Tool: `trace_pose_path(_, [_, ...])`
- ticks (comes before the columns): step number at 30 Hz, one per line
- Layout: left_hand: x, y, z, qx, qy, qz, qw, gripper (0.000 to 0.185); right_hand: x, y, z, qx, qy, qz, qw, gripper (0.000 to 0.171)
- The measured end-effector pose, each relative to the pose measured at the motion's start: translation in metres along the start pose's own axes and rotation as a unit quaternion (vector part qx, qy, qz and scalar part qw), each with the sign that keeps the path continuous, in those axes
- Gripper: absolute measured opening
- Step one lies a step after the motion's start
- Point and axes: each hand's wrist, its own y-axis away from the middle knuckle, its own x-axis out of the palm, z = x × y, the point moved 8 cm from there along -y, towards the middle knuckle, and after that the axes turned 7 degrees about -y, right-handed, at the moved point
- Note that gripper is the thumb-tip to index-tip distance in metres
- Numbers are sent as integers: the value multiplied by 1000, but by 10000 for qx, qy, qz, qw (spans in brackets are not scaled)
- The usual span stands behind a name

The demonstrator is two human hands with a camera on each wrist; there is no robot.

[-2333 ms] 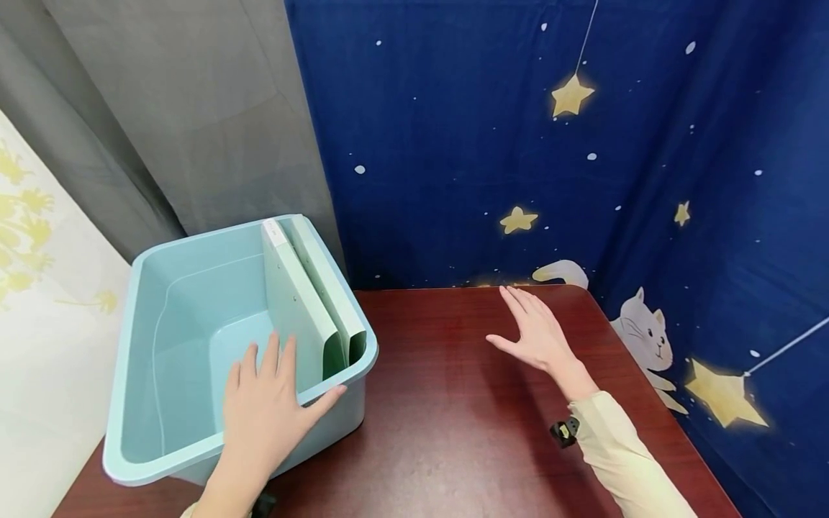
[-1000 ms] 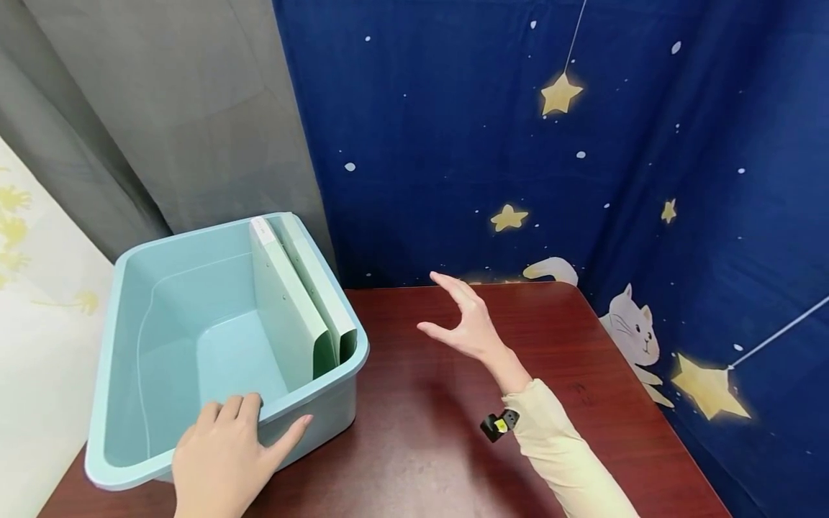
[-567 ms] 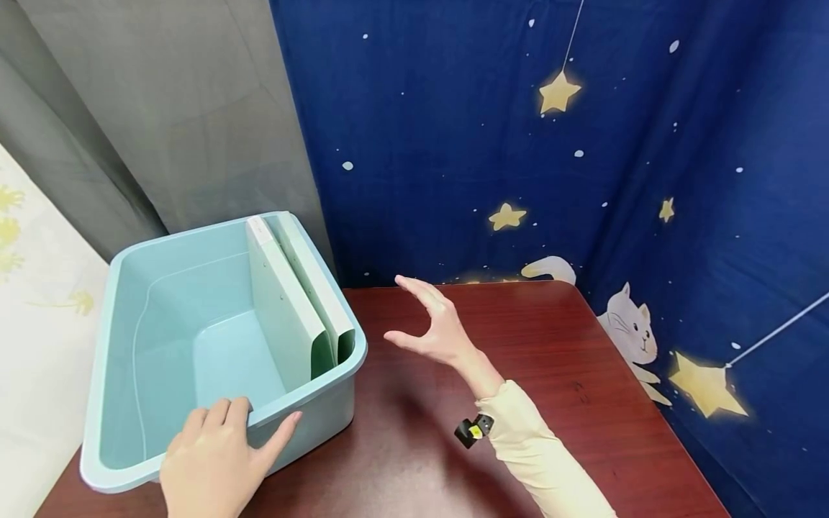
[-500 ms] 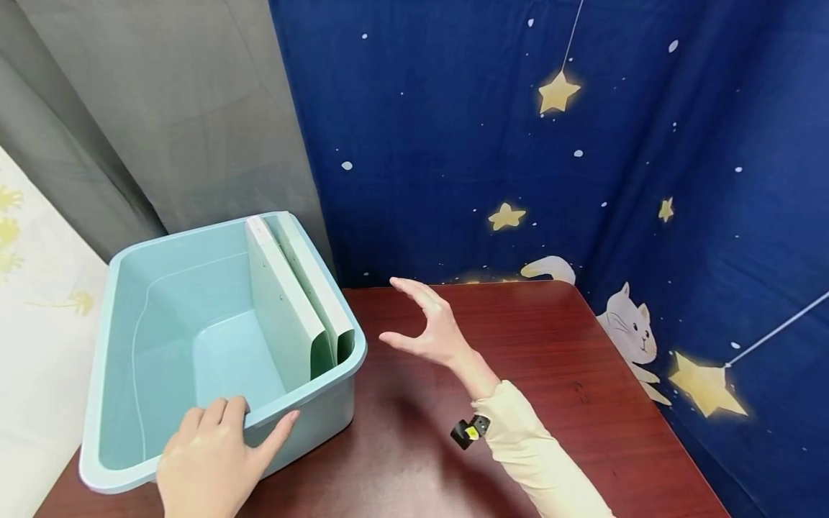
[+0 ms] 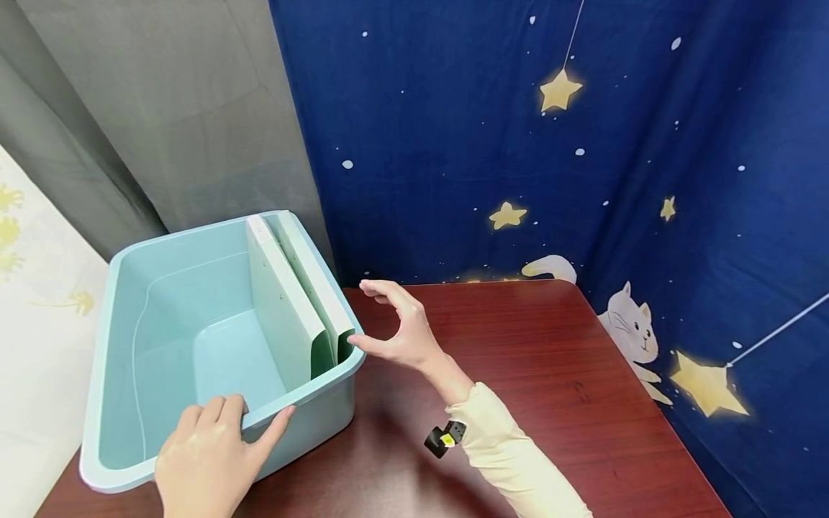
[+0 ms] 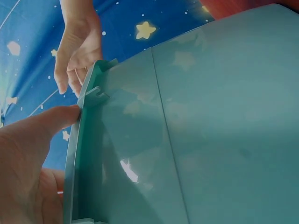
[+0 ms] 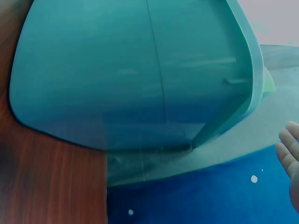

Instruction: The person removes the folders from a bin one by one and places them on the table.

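A light blue plastic tub [image 5: 155, 262] stands on the left of the table in the head view. Two pale green file folders [image 5: 283, 298] [image 5: 315, 277] stand on edge along its right wall. My left hand [image 5: 206, 453] grips the near rim, fingers bent over it inside and thumb outside; the left wrist view shows this thumb [image 6: 63, 116] against the rim. At the near right corner, my right hand [image 5: 411, 334] hovers with a wide gap between thumb and fingers. Its thumb tip overlaps the corner in the head view; whether it touches, I cannot tell. The right wrist view shows its fingers [image 7: 290, 144] apart from the rim.
The tub rests on a dark red wooden table [image 5: 518, 374]. Behind the table hangs a blue curtain [image 5: 440, 144] with stars and a cat, beside a grey curtain [image 5: 194, 129]. A white patterned cloth [image 5: 39, 345] hangs at far left.
My left hand has come down onto the near rim and bent its fingers over it. My right hand has moved left across the table to the tub's corner.
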Motion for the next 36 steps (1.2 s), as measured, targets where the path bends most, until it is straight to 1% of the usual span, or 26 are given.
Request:
trace_pose_path(4, [-2,-3,-2,15,39,-67,10000,71,6,-3,4,-13,87,41,10000,61])
trace_pose_path(10, [3,3,2,21,10,81,10000,70,17,-9,8,-42,149,93,9998,59])
trace_pose_path(11, [4,3,3,40,-29,125,9999,70,19,-10,5,-56,165,104,9998,60])
trace_pose_path(17, [5,4,4,-2,29,122,9999,69,35,-7,-18,-78,299,190,9993,63])
trace_pose_path(22, [6,4,3,42,-85,278,9996,68,43,-7,-20,-5,465,148,9988,60])
trace_pose_path(24, [7,4,2,81,-184,375,9991,68,46,-8,-19,5,564,142,9983,58])
trace_pose_path(28, [9,5,3,-24,-74,479,9988,69,52,-7,-17,92,825,157,9964,57])
trace_pose_path(31, [10,6,4,-19,-45,473,9989,69,55,-6,-15,168,1111,136,9936,56])
trace_pose_path(36, [10,6,4,43,-48,261,9996,67,58,-5,-11,199,1636,-18,9863,53])
